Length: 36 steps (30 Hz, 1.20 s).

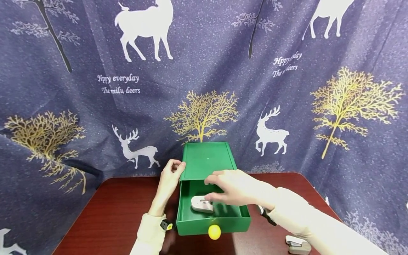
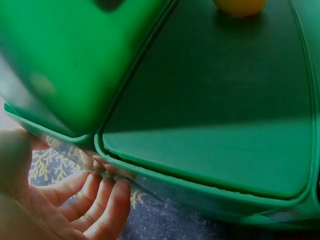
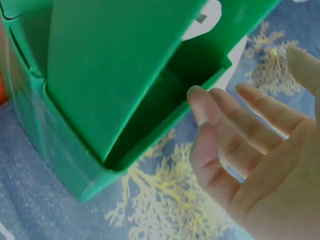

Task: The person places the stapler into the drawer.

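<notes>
A green drawer box (image 1: 208, 161) stands on the table with its drawer (image 1: 213, 226) pulled out and a yellow round knob (image 1: 214, 232) on the front. Inside the drawer lies a small white stapler (image 1: 202, 204). My left hand (image 1: 169, 179) rests by the box's upper left edge; in the left wrist view its fingers (image 2: 102, 200) are loosely extended along the side. Over the drawer hovers my right hand (image 1: 234, 187), fingers spread, thumb just above the stapler. That hand (image 3: 260, 150) holds nothing in the right wrist view.
A second white-and-grey stapler (image 1: 298, 245) lies on the reddish-brown table (image 1: 127, 212) near the front right, beside the right sleeve. Behind the table hangs a dark blue cloth (image 1: 204, 71) printed with deer and trees.
</notes>
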Each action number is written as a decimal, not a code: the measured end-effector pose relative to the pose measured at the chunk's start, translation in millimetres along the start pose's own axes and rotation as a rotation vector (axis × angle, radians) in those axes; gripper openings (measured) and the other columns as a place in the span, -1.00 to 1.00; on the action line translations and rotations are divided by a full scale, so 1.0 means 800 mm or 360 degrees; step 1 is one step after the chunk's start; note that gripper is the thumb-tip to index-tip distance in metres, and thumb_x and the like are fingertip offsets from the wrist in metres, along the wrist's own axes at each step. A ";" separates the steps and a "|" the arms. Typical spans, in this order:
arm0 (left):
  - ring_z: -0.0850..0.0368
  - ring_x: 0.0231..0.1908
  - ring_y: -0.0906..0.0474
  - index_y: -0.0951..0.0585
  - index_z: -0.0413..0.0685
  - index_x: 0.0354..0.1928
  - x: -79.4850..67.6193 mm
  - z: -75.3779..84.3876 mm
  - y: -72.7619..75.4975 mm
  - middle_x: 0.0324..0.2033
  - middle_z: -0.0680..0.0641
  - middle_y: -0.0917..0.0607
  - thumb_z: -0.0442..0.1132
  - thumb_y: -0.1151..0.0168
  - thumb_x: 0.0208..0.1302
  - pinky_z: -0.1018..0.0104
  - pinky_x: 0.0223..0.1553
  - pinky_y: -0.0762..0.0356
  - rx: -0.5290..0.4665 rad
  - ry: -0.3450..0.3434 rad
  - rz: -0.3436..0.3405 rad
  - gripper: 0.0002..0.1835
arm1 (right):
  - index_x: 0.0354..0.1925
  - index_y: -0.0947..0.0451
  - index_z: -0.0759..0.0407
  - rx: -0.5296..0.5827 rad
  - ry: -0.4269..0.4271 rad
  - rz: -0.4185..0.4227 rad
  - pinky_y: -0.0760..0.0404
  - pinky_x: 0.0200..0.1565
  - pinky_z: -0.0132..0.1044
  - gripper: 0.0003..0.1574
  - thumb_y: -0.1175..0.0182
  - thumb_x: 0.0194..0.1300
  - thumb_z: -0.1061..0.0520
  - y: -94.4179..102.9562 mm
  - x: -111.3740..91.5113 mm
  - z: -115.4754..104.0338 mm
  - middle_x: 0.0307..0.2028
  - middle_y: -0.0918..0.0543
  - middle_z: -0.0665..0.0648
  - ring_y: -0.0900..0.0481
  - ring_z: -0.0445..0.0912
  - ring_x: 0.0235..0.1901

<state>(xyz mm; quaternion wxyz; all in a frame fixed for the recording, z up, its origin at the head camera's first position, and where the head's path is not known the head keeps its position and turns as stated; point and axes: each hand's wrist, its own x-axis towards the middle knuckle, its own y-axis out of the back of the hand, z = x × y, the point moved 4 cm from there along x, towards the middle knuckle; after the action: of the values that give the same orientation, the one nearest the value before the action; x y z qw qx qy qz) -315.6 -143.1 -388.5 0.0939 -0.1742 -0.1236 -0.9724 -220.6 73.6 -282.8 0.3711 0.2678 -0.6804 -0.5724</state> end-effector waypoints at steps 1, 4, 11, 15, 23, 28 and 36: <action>0.12 -0.49 -0.45 -0.59 -0.05 -0.14 0.000 0.000 0.000 -0.42 -0.03 -0.54 -0.03 -0.27 0.33 0.37 -0.48 -0.41 0.0003 -0.0003 0.0002 -0.74 | 0.05 -0.59 0.05 0.0001 0.0001 0.0027 -0.61 -0.17 -0.17 -0.48 -0.14 0.37 -0.27 0.003 -0.004 0.003 -0.13 -0.64 -0.04 -0.61 -0.17 -0.18; 0.11 -0.49 -0.44 -0.59 -0.05 -0.15 0.000 0.000 0.000 -0.41 -0.04 -0.54 -0.03 -0.27 0.34 0.37 -0.49 -0.41 0.0001 -0.0008 0.0000 -0.75 | 0.03 -0.59 0.04 -0.0002 -0.0017 0.0099 -0.61 -0.20 -0.18 -0.51 -0.14 0.38 -0.26 0.008 -0.017 0.012 -0.15 -0.63 -0.08 -0.61 -0.19 -0.22; 0.10 -0.46 -0.45 -0.58 -0.05 -0.15 -0.001 0.000 0.000 -0.40 -0.04 -0.54 -0.01 -0.27 0.33 0.35 -0.46 -0.43 -0.0004 -0.0004 -0.0007 -0.73 | 0.02 -0.59 -0.05 -0.0013 -0.0202 0.0192 -0.60 -0.17 -0.18 -0.55 -0.12 0.39 -0.27 0.013 -0.059 0.040 -0.13 -0.60 -0.16 -0.59 -0.26 -0.21; 0.09 -0.47 -0.45 -0.58 -0.05 -0.14 -0.001 -0.001 0.000 -0.40 -0.05 -0.54 0.00 -0.28 0.32 0.35 -0.46 -0.43 -0.0014 -0.0007 -0.0010 -0.72 | 0.02 -0.59 -0.13 -0.0019 -0.0301 0.0237 -0.58 -0.19 -0.21 -0.61 -0.13 0.38 -0.26 0.012 -0.087 0.054 -0.15 -0.58 -0.23 -0.55 -0.31 -0.22; 0.10 -0.46 -0.45 -0.59 -0.04 -0.14 -0.001 -0.003 0.000 -0.40 -0.04 -0.54 0.00 -0.27 0.32 0.36 -0.46 -0.42 0.0007 0.0000 0.0014 -0.72 | -0.02 -0.59 -0.11 -0.0120 -0.0437 0.0365 -0.58 -0.14 -0.20 -0.67 -0.24 0.33 -0.18 -0.007 -0.141 0.078 -0.13 -0.63 -0.18 -0.60 -0.25 -0.14; 0.10 -0.48 -0.45 -0.59 -0.04 -0.15 -0.003 -0.004 -0.001 -0.41 -0.04 -0.53 -0.01 -0.28 0.32 0.36 -0.47 -0.42 0.0003 -0.0001 0.0017 -0.74 | -0.14 -0.59 -0.18 -0.0144 -0.0458 0.0457 -0.56 -0.33 -0.28 -0.77 -0.34 0.25 -0.11 -0.032 -0.173 0.092 -0.29 -0.56 -0.32 -0.52 -0.39 -0.35; 0.10 -0.49 -0.46 -0.59 -0.03 -0.15 -0.003 -0.003 0.000 -0.41 -0.03 -0.54 -0.01 -0.28 0.32 0.35 -0.47 -0.44 0.0006 -0.0010 0.0018 -0.74 | -0.16 -0.60 -0.18 -0.0274 -0.0551 0.0441 -0.60 -0.35 -0.18 -0.68 -0.44 0.10 -0.11 -0.083 -0.229 0.119 -0.25 -0.63 -0.24 -0.62 -0.25 -0.29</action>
<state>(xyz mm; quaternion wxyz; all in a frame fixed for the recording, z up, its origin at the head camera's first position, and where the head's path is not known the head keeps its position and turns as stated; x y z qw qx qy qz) -314.2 -143.2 -391.4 0.0993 -0.1777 -0.1246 -0.9711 -195.5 260.5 -390.4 0.3452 0.0371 -0.7128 -0.6094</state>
